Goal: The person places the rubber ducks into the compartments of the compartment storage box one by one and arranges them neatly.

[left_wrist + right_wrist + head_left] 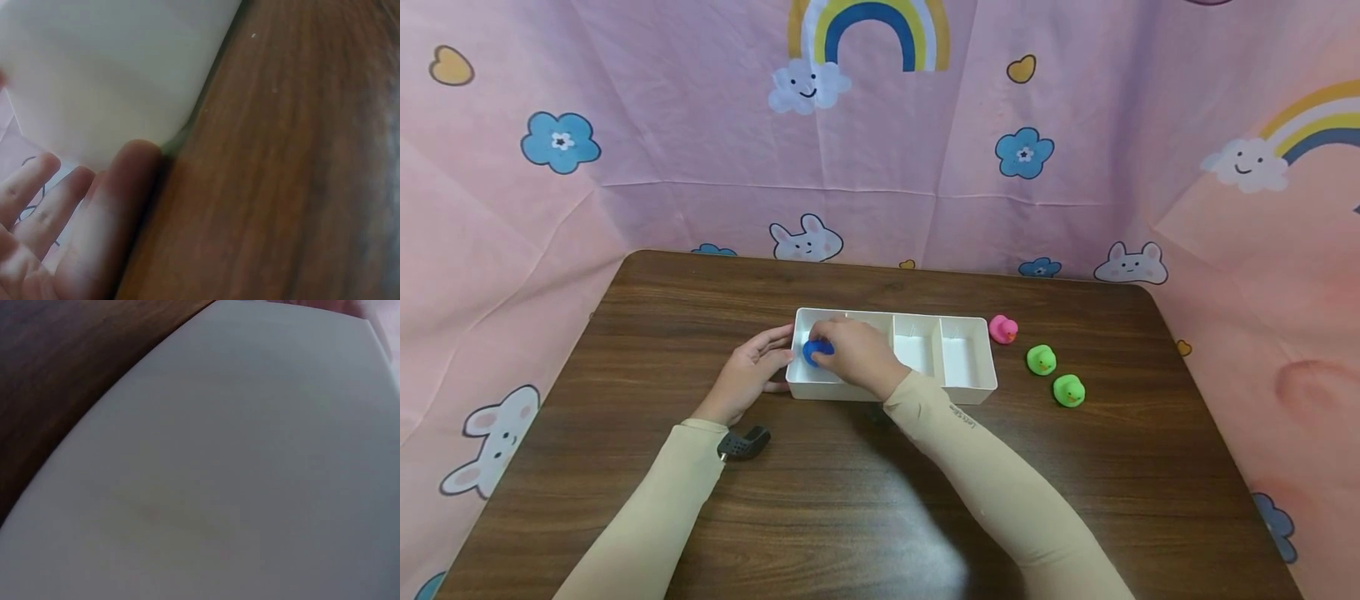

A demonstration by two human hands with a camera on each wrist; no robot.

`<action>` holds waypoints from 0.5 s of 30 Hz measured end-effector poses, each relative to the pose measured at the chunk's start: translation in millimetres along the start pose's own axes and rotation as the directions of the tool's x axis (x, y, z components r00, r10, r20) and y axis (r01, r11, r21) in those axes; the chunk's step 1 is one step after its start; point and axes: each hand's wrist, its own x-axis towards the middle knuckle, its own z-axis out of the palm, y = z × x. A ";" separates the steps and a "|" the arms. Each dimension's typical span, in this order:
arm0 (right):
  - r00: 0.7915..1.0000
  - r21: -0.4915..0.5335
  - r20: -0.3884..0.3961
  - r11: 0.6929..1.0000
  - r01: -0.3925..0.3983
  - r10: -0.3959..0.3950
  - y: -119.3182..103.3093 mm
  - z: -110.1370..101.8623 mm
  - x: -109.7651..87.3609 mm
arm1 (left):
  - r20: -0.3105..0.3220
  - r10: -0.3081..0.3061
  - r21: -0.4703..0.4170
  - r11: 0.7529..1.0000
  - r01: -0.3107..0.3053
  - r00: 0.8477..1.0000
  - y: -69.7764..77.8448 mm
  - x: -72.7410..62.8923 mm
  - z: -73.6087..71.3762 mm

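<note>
A long white divided tray (917, 393) lies across the table. Over its leftmost compartment, my right hand (867, 357) pinches a small rounded blue toy (809, 352); the fingers cover much of it, so its exact kind is hidden. My left hand (741, 373) touches the tray's left end with fairly straight fingers. In the left wrist view, a fingertip (140, 153) rests against the tray's outer wall (125, 62), low by the tabletop. The tray's wall (237, 450) fills most of the right wrist view, and the right fingers do not show there.
Right of the tray sit a pink rubber duck (1003, 329), close to its corner, and two green rubber ducks, one farther back (1041, 360) and one nearer (1069, 391). The brown wooden table (820, 500) meets a patterned pink cloth (700, 150) at the back and sides.
</note>
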 end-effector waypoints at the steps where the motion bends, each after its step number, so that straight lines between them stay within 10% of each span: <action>1: 1.000 -0.003 0.002 1.000 -0.004 0.004 0.1 0.8 0.2 | 0.004 0.004 -0.002 1.000 -0.004 1.000 0.0 -0.1 0.2; 15: 0.999 -0.065 0.034 0.998 -0.007 0.010 -4.5 0.9 0.2 | -0.004 -0.003 0.001 1.000 0.003 1.000 -0.5 -0.2 0.5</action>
